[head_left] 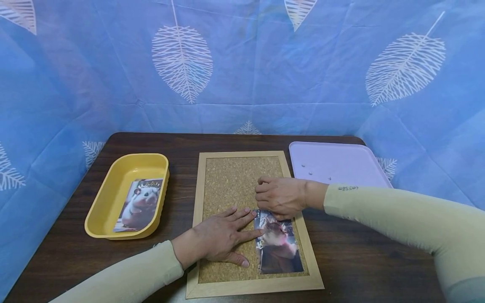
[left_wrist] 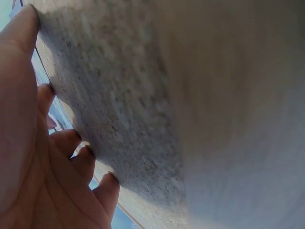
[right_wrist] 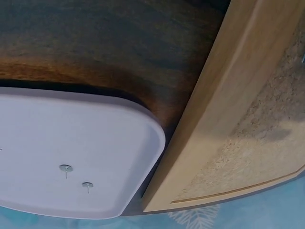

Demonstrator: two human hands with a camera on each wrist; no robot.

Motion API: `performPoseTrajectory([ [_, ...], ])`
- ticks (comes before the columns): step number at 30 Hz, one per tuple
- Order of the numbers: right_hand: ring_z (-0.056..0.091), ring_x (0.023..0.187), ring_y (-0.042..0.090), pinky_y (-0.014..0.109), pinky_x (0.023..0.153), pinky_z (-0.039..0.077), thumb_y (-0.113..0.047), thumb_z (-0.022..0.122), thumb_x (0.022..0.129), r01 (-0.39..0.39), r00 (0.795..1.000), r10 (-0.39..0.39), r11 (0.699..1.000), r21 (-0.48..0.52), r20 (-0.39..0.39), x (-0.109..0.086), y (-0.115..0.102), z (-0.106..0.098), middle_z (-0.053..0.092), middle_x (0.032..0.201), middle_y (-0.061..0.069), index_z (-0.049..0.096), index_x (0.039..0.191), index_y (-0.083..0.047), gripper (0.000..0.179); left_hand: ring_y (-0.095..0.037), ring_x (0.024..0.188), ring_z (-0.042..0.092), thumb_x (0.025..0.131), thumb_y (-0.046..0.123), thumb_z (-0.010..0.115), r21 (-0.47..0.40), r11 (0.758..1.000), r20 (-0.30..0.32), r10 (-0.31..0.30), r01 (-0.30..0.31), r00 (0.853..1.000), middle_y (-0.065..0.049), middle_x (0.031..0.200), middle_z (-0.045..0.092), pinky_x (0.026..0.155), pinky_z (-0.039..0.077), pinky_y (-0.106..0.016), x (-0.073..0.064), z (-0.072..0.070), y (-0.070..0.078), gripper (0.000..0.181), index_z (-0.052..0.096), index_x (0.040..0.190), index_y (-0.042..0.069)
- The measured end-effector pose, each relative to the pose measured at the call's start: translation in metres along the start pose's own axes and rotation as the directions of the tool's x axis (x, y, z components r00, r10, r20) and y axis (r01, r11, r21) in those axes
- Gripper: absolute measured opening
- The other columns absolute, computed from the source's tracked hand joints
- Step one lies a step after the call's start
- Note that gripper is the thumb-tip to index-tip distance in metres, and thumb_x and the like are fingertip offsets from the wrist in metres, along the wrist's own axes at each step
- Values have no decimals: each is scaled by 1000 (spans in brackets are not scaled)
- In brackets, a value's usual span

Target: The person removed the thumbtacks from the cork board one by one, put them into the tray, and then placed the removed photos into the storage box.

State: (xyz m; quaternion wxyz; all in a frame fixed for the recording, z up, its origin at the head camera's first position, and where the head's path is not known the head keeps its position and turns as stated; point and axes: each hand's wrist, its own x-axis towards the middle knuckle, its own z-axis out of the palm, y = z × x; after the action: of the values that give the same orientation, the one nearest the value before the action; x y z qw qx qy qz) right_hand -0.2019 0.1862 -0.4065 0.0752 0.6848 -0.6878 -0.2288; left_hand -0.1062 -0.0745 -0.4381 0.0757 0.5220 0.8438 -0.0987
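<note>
A wood-framed corkboard [head_left: 231,181] lies on the table, with a photo print [head_left: 282,259] of a small furry animal on its lower right. My left hand [head_left: 223,235] is spread over the cork, its index finger and other fingertips reaching onto the photo's left edge. In the left wrist view the left fingers [left_wrist: 107,191] touch the cork surface. At the photo's top edge, my right hand [head_left: 282,195] bends its fingers down against the board. Its fingertips are hidden, so I cannot tell whether they hold a thumbtack.
At the left stands a yellow tub [head_left: 99,206] holding another photo [head_left: 140,206] of a small white animal. A lilac tray [head_left: 348,164] sits behind the right forearm, with several thumbtacks [right_wrist: 66,168] on it, beside the board's frame [right_wrist: 209,114]. A blue leaf-patterned cloth [head_left: 265,75] hangs behind the table.
</note>
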Motion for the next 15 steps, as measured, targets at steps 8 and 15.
performPoseTrajectory([
  [8,59,114,22,44,113,43,-45,62,99,-61,997,59,997,-46,-46,-5,0,-4,66,111,0,63,112,-19,29,-23,163,18,98,82,29,-4,1000,-2,-1,1,1000,-7,177,17,131,24,-45,0,0,0,84,18,169,39],
  [15,60,107,22,44,109,46,-36,61,101,-101,985,89,991,-83,-145,-10,-1,-1,65,107,1,61,105,-17,19,-24,163,18,98,82,29,-7,1000,-5,5,-5,1000,-8,177,17,131,24,-45,1,0,-1,84,18,169,39],
])
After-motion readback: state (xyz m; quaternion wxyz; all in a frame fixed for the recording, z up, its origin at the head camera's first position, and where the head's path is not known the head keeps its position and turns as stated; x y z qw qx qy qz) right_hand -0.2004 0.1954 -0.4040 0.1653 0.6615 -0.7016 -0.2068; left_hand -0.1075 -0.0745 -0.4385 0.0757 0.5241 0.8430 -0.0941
